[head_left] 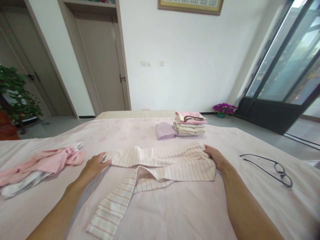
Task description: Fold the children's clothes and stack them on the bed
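Note:
Striped trousers (160,160), cream with pinkish-brown lines, lie spread across the bed-like surface in front of me. Their far leg is stretched out straight to the left, while the near leg is bent and slants down toward me. At the far leg's cuff, my left hand (96,164) pinches the hem between thumb and fingers. My right hand (215,157) grips the waist end at the right, its fingertips partly hidden by the cloth.
Pink and white clothes (53,163) lie crumpled at the left. Beyond the trousers stand a stack of folded clothes (190,128) and a folded lilac cloth (165,131). Eyeglasses (280,170) rest on the pink cover (162,213) at the right.

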`<state>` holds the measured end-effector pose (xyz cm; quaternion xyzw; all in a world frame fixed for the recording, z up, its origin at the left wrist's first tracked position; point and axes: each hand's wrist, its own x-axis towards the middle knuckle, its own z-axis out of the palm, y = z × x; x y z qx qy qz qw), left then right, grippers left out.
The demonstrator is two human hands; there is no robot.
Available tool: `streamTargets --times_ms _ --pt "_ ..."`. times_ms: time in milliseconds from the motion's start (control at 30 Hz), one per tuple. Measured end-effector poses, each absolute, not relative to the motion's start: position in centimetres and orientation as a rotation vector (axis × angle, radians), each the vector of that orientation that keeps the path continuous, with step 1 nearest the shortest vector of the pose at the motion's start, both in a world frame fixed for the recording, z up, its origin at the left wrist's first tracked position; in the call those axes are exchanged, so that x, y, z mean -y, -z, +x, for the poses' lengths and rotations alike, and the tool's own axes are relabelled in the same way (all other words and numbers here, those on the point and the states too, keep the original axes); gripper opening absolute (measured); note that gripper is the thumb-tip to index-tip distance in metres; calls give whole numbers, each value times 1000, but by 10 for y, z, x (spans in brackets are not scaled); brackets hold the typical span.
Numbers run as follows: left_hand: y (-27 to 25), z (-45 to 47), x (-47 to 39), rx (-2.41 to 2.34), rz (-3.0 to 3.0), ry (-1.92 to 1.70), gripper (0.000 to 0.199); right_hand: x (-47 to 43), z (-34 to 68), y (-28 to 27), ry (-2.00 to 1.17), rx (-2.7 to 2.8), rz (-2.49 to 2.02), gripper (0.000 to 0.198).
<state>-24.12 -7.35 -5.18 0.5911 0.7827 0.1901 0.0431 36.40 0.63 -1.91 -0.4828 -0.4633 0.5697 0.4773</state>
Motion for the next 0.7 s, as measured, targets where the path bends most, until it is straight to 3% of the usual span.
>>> streamTargets --times_ms 100,300,400,500,600,700 --pt "58 -236 73 -2401 1867 -565 64 -5 363 18 -1405 1126 -1169 43" --pt "47 -219 72 -2438 1674 -670 60 -5 357 17 -1441 1051 -1167 15" --pt "39 -213 74 -2375 1660 -632 48 -5 355 17 -1486 1122 -1172 18" --pt "30 -211 78 -2443 1637 -837 37 -7 357 17 -1456 1129 -1128 23" --pt "24 -215 82 -2593 1595 -1126 36 -10 362 20 -1335 1052 -1055 30" --pt "27 -221 84 -2614 1656 -1011 37 -13 363 25 -1286 1022 -1019 39"
